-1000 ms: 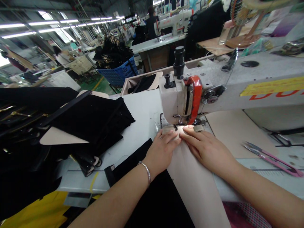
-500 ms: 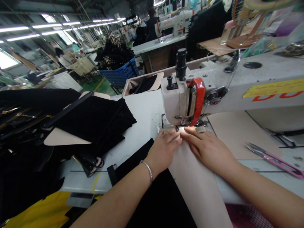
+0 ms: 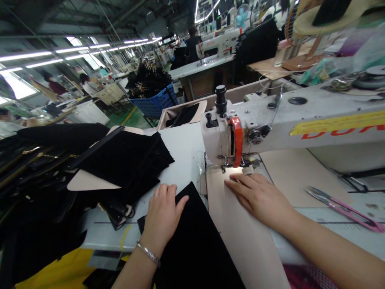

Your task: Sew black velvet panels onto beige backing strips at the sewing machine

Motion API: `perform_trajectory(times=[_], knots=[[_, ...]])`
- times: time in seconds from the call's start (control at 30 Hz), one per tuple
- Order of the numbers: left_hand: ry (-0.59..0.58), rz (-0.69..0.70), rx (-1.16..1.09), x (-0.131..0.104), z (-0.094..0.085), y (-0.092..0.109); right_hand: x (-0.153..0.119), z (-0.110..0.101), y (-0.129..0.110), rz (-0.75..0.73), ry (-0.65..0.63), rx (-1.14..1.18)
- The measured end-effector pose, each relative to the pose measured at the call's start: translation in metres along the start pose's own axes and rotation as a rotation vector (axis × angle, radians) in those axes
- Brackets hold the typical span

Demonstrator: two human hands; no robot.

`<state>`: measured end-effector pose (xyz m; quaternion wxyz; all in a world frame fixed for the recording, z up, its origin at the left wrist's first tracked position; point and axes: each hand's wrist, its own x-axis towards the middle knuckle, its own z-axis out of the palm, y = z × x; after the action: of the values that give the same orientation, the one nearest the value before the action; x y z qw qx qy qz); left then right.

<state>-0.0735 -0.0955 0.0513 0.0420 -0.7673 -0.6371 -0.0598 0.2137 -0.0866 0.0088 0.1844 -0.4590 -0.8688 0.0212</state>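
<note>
A white work table (image 3: 180, 148) spreads across the view, and on its right side stands a pale industrial sewing machine (image 3: 270, 120) with a red guard on its head and a yellow label along its arm. To the left, a heap of black fabric pieces (image 3: 120, 160) lies piled on the table, with a beige panel showing among them. Behind it, off the table, a blue crate (image 3: 153, 102) holds more dark goods. In front of the machine a long beige piece (image 3: 237, 228) runs from under the needle area back toward the person, and just beside it on the left lies a black fabric piece (image 3: 198, 241), its edge touching the beige one. The right hand (image 3: 258, 194) lies flat and open on the beige piece, fingers together and pointing at the lit spot beneath the machine head, gripping nothing. The left hand (image 3: 162, 214), a silver bracelet at its wrist, rests palm down with fingers spread on the near corner of the black fabric piece. Pink-handled scissors (image 3: 345, 206) lie far right on the table, well apart from both hands.
</note>
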Motion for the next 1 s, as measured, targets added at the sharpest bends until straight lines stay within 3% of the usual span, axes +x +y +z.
perform_trajectory(times=[0.17,0.27,0.37,0.47,0.63,0.77,1.0], knots=[[-0.074,-0.013,-0.251,-0.009,0.001,-0.006,0.002,-0.002,-0.006,0.014,0.001,0.012],[-0.108,0.069,-0.514,0.012,-0.018,0.002,0.001,-0.005,-0.007,0.019,-0.008,0.008],[-0.133,0.279,-0.615,0.043,-0.028,0.019,0.001,-0.007,-0.007,0.019,-0.012,-0.001],[-0.191,0.377,-0.524,0.069,-0.014,0.041,0.001,-0.008,-0.007,0.014,-0.01,-0.006],[-0.203,0.275,-0.506,0.083,0.016,0.057,0.001,-0.007,-0.007,0.007,-0.002,-0.001],[-0.23,0.26,-0.525,0.082,0.019,0.057,0.001,-0.007,-0.007,0.019,-0.025,-0.014],[-0.132,0.205,-0.472,0.085,0.027,0.063,0.004,-0.009,-0.007,0.032,-0.069,-0.068]])
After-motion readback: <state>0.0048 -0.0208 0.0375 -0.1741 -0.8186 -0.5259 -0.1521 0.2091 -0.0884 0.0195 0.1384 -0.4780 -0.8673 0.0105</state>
